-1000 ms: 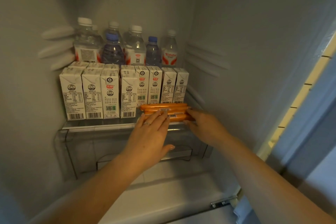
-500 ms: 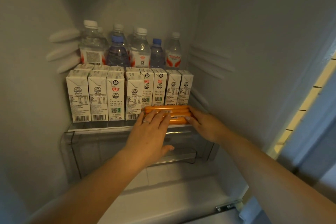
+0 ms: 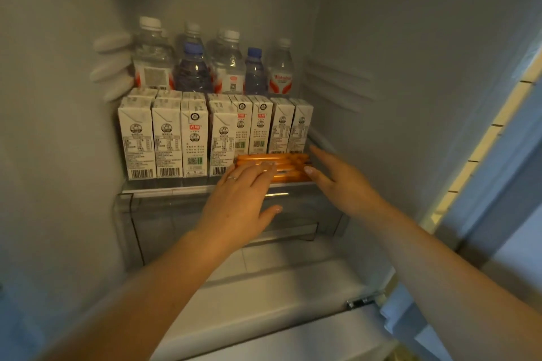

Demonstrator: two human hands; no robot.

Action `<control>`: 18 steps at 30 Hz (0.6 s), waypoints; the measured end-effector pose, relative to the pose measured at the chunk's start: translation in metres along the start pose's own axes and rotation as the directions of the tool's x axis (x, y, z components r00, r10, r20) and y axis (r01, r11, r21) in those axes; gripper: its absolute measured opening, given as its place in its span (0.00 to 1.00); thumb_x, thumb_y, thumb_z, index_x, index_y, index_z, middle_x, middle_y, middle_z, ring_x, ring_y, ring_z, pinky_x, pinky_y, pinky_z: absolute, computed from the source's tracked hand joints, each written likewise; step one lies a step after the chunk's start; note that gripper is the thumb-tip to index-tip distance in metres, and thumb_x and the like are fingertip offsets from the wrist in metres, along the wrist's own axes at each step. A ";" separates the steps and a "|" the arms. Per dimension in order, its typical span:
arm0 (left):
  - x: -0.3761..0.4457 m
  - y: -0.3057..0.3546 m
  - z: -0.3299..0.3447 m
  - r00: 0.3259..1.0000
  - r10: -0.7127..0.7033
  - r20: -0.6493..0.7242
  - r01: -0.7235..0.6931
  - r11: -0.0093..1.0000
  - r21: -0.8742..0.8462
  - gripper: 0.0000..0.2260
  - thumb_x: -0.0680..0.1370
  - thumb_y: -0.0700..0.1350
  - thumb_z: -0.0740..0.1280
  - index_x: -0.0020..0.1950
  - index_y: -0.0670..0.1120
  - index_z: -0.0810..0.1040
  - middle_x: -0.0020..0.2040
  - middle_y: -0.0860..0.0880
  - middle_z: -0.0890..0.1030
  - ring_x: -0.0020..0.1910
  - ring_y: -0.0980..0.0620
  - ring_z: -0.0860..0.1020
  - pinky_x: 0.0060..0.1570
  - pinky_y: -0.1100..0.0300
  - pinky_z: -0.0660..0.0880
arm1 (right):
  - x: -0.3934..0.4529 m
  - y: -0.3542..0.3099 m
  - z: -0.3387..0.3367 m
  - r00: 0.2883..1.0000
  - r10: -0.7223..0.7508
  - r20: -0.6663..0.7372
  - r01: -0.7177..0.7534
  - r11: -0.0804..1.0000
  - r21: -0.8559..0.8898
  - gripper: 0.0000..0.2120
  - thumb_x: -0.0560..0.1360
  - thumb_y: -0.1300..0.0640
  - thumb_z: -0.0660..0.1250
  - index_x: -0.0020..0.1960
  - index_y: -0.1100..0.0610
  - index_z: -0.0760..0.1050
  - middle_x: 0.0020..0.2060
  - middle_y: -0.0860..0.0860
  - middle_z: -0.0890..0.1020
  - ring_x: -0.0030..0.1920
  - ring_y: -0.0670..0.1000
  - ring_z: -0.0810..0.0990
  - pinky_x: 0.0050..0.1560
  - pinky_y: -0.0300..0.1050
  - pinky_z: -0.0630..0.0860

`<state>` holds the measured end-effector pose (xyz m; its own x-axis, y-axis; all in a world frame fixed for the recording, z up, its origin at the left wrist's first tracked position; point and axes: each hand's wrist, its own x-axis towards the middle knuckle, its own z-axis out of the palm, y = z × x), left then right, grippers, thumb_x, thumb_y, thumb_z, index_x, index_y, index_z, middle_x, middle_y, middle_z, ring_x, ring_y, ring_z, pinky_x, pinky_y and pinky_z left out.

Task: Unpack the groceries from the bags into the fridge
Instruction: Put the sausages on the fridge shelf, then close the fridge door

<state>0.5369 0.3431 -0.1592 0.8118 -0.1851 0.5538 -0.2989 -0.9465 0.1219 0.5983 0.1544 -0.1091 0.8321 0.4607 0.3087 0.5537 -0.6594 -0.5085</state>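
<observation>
Groceries already fill the glass shelf (image 3: 176,189): boxy paper cartons (image 3: 164,141) in front of clear plastic bottles (image 3: 193,67). Left hand (image 3: 237,199) lies flat, fingers straight, on the glossy orange sausage pack (image 3: 281,165) at the shelf's right front, and the right hand (image 3: 343,182) is spread open at its end. Bags are out of sight, so I can't judge what remains.

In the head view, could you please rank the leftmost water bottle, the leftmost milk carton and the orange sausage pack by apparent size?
1. Leftmost milk carton
2. Leftmost water bottle, partly hidden and farther back, so unsure against the carton
3. Orange sausage pack, partly covered by the left hand
</observation>
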 end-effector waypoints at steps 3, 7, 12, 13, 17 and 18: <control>-0.013 0.003 0.000 0.997 -0.003 -0.072 -0.001 0.998 -0.055 0.26 0.73 0.52 0.70 0.68 0.43 0.71 0.65 0.45 0.74 0.65 0.44 0.71 0.65 0.48 0.68 | -0.025 -0.005 -0.002 0.996 0.039 -0.074 -0.039 0.999 -0.001 0.23 0.79 0.52 0.61 0.72 0.50 0.62 0.59 0.42 0.70 0.59 0.39 0.66 0.48 0.22 0.58; -0.035 0.019 -0.006 0.992 -0.020 -0.126 0.008 0.996 -0.094 0.24 0.73 0.50 0.69 0.67 0.43 0.72 0.64 0.46 0.75 0.63 0.44 0.72 0.66 0.51 0.63 | -0.061 -0.013 -0.002 0.992 0.043 -0.120 -0.041 0.999 0.017 0.22 0.78 0.52 0.62 0.71 0.46 0.63 0.61 0.41 0.70 0.62 0.39 0.65 0.56 0.28 0.59; -0.067 0.069 -0.030 0.987 -0.012 -0.159 0.004 0.999 -0.050 0.24 0.73 0.50 0.70 0.67 0.45 0.72 0.62 0.49 0.76 0.61 0.48 0.74 0.66 0.53 0.61 | -0.120 -0.024 -0.012 0.981 -0.021 -0.195 0.041 0.994 0.098 0.21 0.78 0.54 0.63 0.68 0.43 0.64 0.58 0.36 0.68 0.56 0.28 0.61 0.51 0.15 0.54; -0.074 0.081 -0.035 0.987 -0.015 -0.162 0.009 0.999 -0.036 0.24 0.73 0.51 0.69 0.67 0.46 0.72 0.62 0.49 0.76 0.61 0.50 0.74 0.66 0.52 0.61 | -0.134 -0.023 -0.016 0.978 -0.021 -0.207 0.046 0.992 0.116 0.21 0.78 0.54 0.63 0.69 0.45 0.64 0.58 0.36 0.67 0.56 0.28 0.60 0.51 0.14 0.54; -0.103 0.140 -0.049 0.985 -0.055 -0.161 0.057 0.998 0.008 0.24 0.74 0.52 0.67 0.69 0.47 0.70 0.63 0.49 0.76 0.63 0.51 0.73 0.67 0.53 0.57 | -0.199 -0.013 -0.036 0.978 -0.023 -0.208 0.061 0.982 0.176 0.22 0.78 0.52 0.62 0.71 0.45 0.63 0.62 0.35 0.67 0.58 0.27 0.60 0.51 0.13 0.54; -0.112 0.157 -0.050 0.985 -0.071 -0.160 0.075 0.997 0.015 0.24 0.74 0.52 0.67 0.69 0.47 0.70 0.63 0.49 0.76 0.63 0.50 0.73 0.67 0.53 0.57 | -0.216 -0.009 -0.043 0.978 -0.034 -0.205 0.072 0.981 0.181 0.22 0.78 0.51 0.62 0.71 0.44 0.63 0.64 0.36 0.67 0.59 0.29 0.60 0.53 0.14 0.54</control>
<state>0.3737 0.2282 -0.1605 0.7405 -0.0724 0.6682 -0.2299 -0.9615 0.1505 0.4151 0.0356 -0.1369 0.8016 0.3511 0.4839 0.5973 -0.5063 -0.6221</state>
